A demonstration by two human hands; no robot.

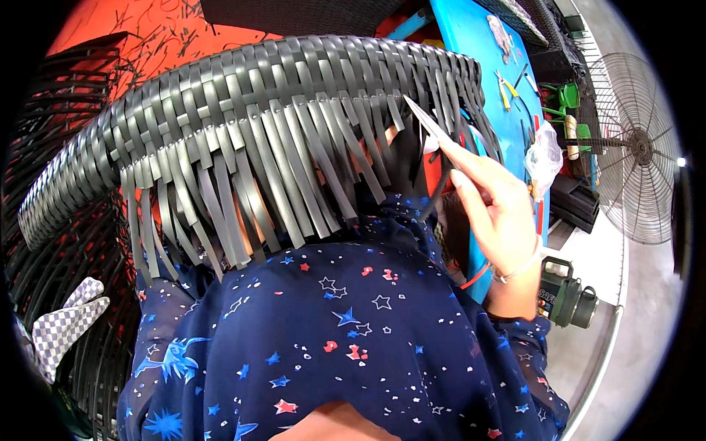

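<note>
The right hand [494, 197] is up at the woven edge, fingers pinched closed on one grey strip [425, 119] whose pointed end sticks up and left out of the grip. The hand has that strip and nothing else, as far as the view shows. Just left of the grip runs the woven rattan panel [243, 88], a long curved band of dark grey weave, and beneath it, down and left of the pinch, hangs the fringe of loose strip ends [279, 184], lying over the person's lap in a star-printed blue dress [346, 331].

Judging from this, it's mid-weave: a single strand picked up at the right end of the band and ready to be tucked. The next move looks like a threading one, calling for the pointed tip to be steered under a crossing strand close to the grip, kept flat, without a twist.

The left hand is not in view, so its grip cannot be told.

Count: one hand showing, one strip held, one woven panel, loose ends by the dozen, too many and too overlapped to number. Beyond the grip to the right, one blue table [471, 44], one wire-caged fan [634, 147]; far left, one checked cloth [70, 323].
</note>
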